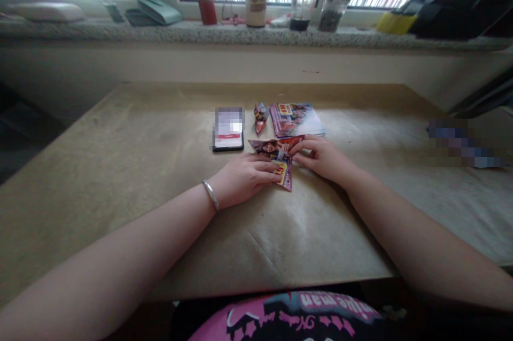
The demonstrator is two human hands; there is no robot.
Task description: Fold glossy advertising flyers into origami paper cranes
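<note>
A sheet of colourful printed paper (282,149), folded into a pointed shape, lies on the table between my hands. My left hand (252,172), with a silver bangle at the wrist, rests on its lower left part, fingers stretched out flat across the yellow price print. At the paper's right corner, my right hand (315,153) pinches the edge between thumb and fingers. Just beyond is a stack of similar printed flyers (300,119). Left of the stack stands a small folded paper piece (260,118) in the same print.
A phone (228,128) with a blurred screen lies left of the papers. Another blurred item (465,144) is at the table's right side. Bottles, including a red one (207,8), and other things line the stone windowsill (168,35). The table's near edge is before my body.
</note>
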